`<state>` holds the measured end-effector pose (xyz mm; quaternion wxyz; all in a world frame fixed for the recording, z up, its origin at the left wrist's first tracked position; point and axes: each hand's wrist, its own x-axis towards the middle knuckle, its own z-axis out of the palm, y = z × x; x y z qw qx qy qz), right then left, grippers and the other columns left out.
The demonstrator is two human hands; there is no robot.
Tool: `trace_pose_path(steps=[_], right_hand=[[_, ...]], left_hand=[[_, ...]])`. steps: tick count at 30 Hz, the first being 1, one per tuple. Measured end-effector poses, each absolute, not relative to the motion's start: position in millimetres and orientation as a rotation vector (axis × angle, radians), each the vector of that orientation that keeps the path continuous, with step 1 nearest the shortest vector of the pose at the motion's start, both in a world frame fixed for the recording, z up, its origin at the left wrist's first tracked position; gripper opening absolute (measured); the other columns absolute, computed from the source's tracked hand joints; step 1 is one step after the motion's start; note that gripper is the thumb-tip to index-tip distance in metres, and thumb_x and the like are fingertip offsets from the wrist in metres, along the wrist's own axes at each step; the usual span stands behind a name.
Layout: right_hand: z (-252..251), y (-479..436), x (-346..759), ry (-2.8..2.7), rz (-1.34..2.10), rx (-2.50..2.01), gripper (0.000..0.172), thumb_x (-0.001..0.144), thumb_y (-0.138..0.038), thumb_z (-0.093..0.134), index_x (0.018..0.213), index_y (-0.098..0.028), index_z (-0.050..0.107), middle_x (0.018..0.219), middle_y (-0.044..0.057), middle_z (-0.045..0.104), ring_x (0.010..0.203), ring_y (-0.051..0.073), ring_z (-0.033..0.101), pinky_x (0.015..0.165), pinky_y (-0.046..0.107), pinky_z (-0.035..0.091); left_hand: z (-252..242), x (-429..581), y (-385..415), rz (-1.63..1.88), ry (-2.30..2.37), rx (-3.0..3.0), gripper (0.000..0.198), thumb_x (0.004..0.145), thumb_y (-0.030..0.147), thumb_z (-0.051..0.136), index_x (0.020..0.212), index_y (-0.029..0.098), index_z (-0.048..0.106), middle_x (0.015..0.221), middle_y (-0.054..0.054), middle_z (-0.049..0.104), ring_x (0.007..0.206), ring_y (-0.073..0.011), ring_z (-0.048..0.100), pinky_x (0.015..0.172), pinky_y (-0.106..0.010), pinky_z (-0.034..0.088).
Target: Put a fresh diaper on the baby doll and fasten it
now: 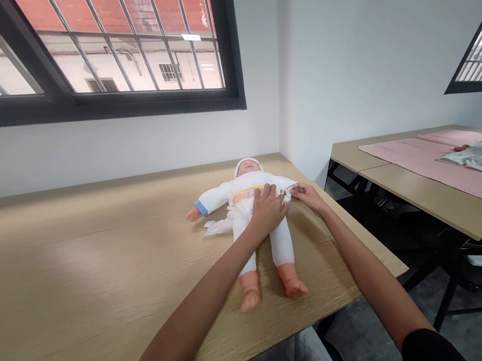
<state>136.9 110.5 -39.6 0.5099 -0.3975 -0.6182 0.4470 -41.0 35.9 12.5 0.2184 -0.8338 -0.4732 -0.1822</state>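
– What does your doll [247,181] look made of?
– Its feet [295,283] look like smooth plastic, its clothes [282,247] like dull cloth.
– And your table [102,268]?
– Like smooth wood, a bit shiny.

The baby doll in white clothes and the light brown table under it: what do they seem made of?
Baby doll: orange feet, smooth and moulded, suggest vinyl or other plastic; white clothes, matt and soft-edged, resemble fabric. Light brown table: faint streaks and soft sheen suggest wood or laminate.
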Motion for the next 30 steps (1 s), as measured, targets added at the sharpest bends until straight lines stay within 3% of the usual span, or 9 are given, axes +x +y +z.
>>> trace_pose_path(steps=[5,12,18,26,30], right_hand=[[-40.9,110.8,137.2,-1.480,1.081,-0.938,0.034,0.068,-0.039,0.070,0.093,-0.017,0.067,0.094,0.005,0.068,0.089,0.017,0.062,0.090,0.033,0.047],[-41.0,111.8,136.6,-1.425,1.131,-0.890,0.035,0.066,-0.039,0.070,0.092,-0.017,0.065,0.089,0.003,0.065,0.081,0.014,0.059,0.079,0.028,0.047],[-35.7,107.0,134.1,-1.331,1.190,-0.853,0.041,0.062,-0.033,0.072,0.100,-0.018,0.063,0.081,-0.001,0.058,0.072,0.011,0.054,0.070,0.024,0.044],[-25.2,95.7,129.3,-1.325,1.330,-0.762,0.046,0.064,-0.032,0.074,0.107,-0.021,0.061,0.083,-0.002,0.055,0.074,0.010,0.055,0.076,0.025,0.046],[-23.1,94.2,127.3,-1.352,1.315,-0.753,0.052,0.063,-0.025,0.073,0.113,-0.023,0.060,0.102,0.002,0.058,0.090,0.013,0.058,0.082,0.026,0.048]], left_hand=[[13.6,-40.4,35.0,-0.501,-1.338,-2.329,0.030,0.093,0.031,0.044,0.097,0.017,0.069,0.106,-0.014,0.061,0.106,-0.0310,0.049,0.085,-0.046,0.036],[12.7,-40.5,35.0,-0.508,-1.322,-2.302,0.033,0.094,0.033,0.042,0.091,0.015,0.069,0.106,-0.015,0.061,0.111,-0.0313,0.048,0.088,-0.045,0.037],[6.7,-42.0,37.0,-0.540,-1.146,-2.287,0.034,0.096,0.029,0.034,0.106,0.023,0.066,0.112,-0.012,0.060,0.119,-0.0316,0.047,0.097,-0.050,0.034],[2.9,-43.3,41.1,-0.548,-1.222,-2.293,0.038,0.096,0.040,0.037,0.116,0.022,0.065,0.131,-0.014,0.055,0.133,-0.0340,0.038,0.108,-0.059,0.025],[3.9,-42.9,40.6,-0.554,-1.255,-2.317,0.038,0.095,0.039,0.041,0.119,0.020,0.063,0.136,-0.015,0.052,0.133,-0.0352,0.038,0.109,-0.061,0.024]])
